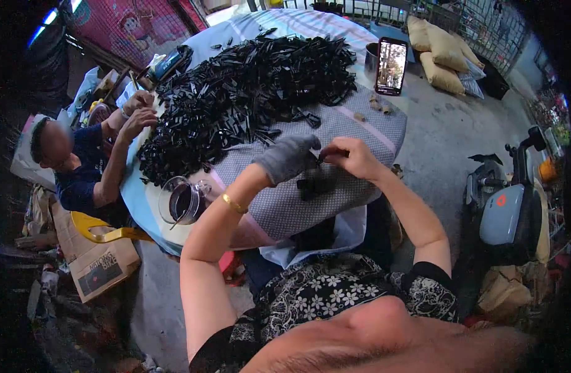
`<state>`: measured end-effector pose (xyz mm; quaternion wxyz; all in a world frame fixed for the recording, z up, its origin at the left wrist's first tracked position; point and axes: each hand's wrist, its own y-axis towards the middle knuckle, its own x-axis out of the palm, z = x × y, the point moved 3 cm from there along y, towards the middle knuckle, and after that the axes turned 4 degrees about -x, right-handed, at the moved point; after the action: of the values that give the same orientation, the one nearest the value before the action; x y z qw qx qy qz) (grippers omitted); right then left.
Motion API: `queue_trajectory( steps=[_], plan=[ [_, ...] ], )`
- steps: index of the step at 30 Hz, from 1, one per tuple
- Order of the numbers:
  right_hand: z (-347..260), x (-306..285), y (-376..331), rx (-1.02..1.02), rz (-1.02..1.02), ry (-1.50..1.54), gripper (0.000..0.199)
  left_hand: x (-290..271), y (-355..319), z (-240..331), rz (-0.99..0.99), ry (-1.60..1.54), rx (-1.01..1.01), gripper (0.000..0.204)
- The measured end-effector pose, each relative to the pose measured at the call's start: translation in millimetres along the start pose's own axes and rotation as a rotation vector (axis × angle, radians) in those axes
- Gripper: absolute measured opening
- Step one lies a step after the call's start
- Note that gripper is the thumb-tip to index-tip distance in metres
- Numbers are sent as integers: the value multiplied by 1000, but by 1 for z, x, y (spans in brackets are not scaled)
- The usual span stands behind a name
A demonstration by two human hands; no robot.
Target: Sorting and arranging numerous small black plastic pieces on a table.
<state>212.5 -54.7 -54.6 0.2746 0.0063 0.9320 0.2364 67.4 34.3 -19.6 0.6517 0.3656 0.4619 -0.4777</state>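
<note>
My left hand (287, 159), in a grey glove, is closed with its fingertips on a small black piece (321, 158). Opposite it, my bare right hand (355, 158) pinches at the same piece; its exact shape is hidden by the fingers. Just below both hands, a few dark pieces (313, 186) lie on the grey checked cloth (360, 124) at the table's near side. Beyond my hands spreads a large heap of black, shiny, angular plastic-looking pieces (254, 87).
At the left edge another person's hands (139, 118) work beside the heap. A clear glass jug (181, 202) with dark contents stands near my left forearm. A phone (391, 65) is propped before a metal cup (371, 57). Filled sacks (444, 53) and a scooter (506, 211) are to the right.
</note>
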Motion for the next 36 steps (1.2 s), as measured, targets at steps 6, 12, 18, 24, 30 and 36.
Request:
queue_trajectory(
  steps=[6,12,18,24,30,36],
  plan=[
    [-12,4,14,386,-189,394,25,-14,-17,25,73,-38,-91,57],
    [-6,6,22,301,-47,254,21,-12,-25,6,365,-29,132,65],
    [-19,23,25,-123,-112,-301,19,-16,-38,-49,370,308,-443,36],
    [-28,23,40,24,-381,-178,25,-9,-33,-38,193,256,-475,30],
    [3,16,85,0,45,-513,30,4,-24,-52,216,333,-468,25],
    [21,30,100,21,-107,-804,18,4,-26,-48,296,302,-309,22]
  ],
)
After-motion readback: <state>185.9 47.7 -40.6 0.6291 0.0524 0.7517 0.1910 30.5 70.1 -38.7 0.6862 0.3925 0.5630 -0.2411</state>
